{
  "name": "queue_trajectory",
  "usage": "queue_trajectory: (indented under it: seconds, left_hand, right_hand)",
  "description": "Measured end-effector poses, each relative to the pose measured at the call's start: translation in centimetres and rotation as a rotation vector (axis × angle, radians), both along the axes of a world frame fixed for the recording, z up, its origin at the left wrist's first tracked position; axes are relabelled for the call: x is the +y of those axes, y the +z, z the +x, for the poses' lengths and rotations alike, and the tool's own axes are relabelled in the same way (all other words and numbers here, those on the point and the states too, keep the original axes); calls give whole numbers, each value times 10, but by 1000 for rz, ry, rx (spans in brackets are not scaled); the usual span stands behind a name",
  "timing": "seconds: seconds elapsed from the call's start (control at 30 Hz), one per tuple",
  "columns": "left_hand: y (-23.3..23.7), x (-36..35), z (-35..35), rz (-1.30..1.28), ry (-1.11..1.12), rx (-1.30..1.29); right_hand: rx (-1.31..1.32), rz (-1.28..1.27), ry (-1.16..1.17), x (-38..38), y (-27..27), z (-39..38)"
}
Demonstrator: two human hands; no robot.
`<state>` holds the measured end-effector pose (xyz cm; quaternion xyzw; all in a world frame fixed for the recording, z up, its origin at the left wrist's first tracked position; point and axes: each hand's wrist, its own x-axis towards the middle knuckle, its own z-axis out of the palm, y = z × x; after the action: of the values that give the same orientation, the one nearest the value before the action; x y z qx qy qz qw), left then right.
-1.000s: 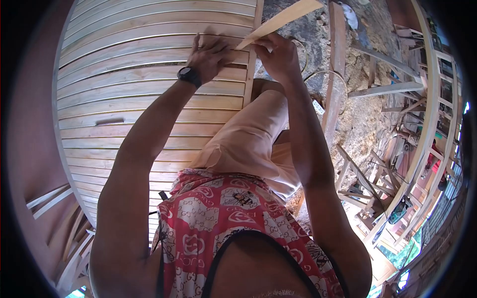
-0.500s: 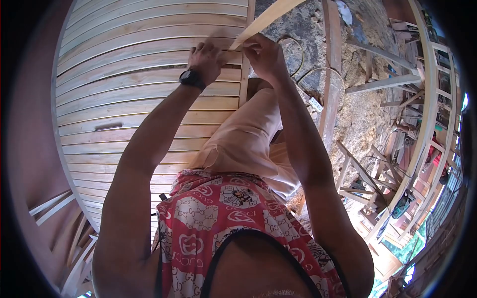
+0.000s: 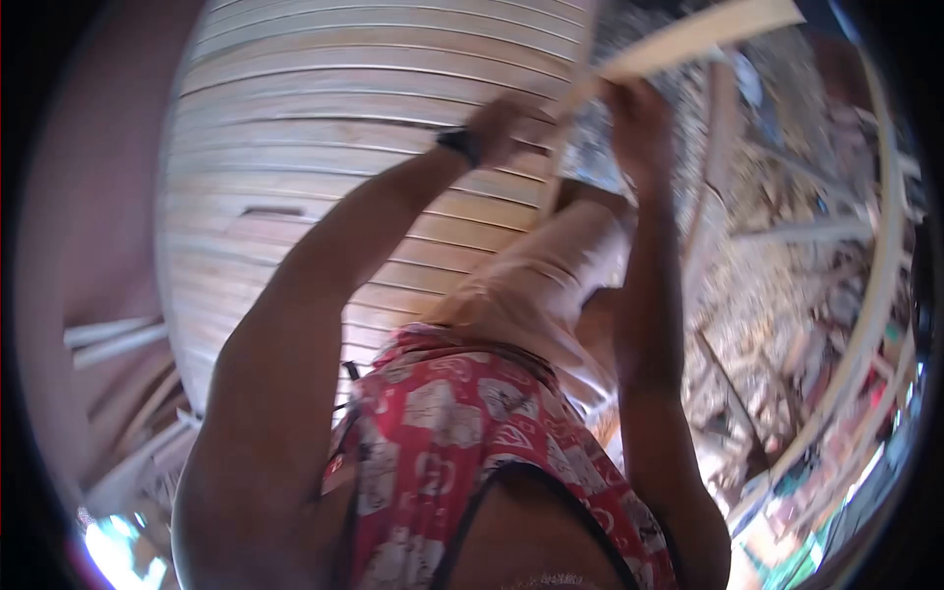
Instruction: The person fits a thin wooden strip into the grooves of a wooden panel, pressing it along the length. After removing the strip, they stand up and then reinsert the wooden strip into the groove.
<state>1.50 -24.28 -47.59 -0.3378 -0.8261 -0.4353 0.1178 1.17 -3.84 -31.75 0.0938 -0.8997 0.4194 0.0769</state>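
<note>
A pale, thin wooden strip [image 3: 703, 39] slants from the edge of a slatted wooden panel [image 3: 383, 93] out to the upper right. My right hand [image 3: 641, 123] is closed on the strip near its lower end, the fingers bent around it. On the left, my left hand [image 3: 503, 130], with a dark watch [image 3: 458, 145] on its wrist, is over the slats by the panel's side edge, close to the strip's lower end. Motion smears its fingers, and I cannot tell whether they grip anything.
My leg in light trousers [image 3: 551, 261] is alongside the panel's edge. A wooden beam [image 3: 723, 128] and rough, littered ground [image 3: 762, 324] are on the right. A long curved-looking rail [image 3: 890, 226] runs down the far right. A short slot [image 3: 273, 210] marks the panel.
The view has shifted, so panel and hands appear farther right. My right hand has moved away from my left, and the strip now lies flatter, pointing farther right. The picture is more blurred.
</note>
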Motion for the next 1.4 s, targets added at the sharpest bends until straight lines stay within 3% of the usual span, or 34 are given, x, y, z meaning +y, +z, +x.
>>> queue_trajectory:
  seconds: [0.03,0.1,0.3,0.4,0.47,0.53,0.57,0.6,0.63,0.67,0.93,1.4]
  left_hand:
    - [5,-9,-4,-121,-169,56]
    - [22,-14,2,-584,-65,-289]
    - [21,-20,4,-545,-32,-237]
    - [14,-15,6,-534,-64,-159]
    - [14,-15,2,-654,-75,-122]
    - [3,-12,-2,-626,-179,-168]
    - [22,-9,2,-531,-144,-422]
    - [48,-7,-7,-692,-264,-633]
    - [4,-11,2,-579,-76,-221]
    - [-9,-13,3,-644,-79,-103]
    - [4,-17,10,-635,-59,-167]
    - [6,-16,8,-624,-45,-116]
  right_hand:
    - [-48,-36,-23,-1,5,6]
    - [16,41,-12,6,-7,15]
    - [67,9,26,7,-48,35]
    - [117,-123,41,17,-63,48]
    - [82,-161,18,17,-83,50]
    - [3,-232,5,27,-88,55]
    - [-34,-265,5,21,-87,57]
    - [6,-244,-21,16,-88,59]
    - [16,-219,-7,11,-81,61]
    - [72,-246,37,8,-78,61]
    - [125,-192,18,-10,-55,65]
    - [106,-142,22,-13,-70,61]
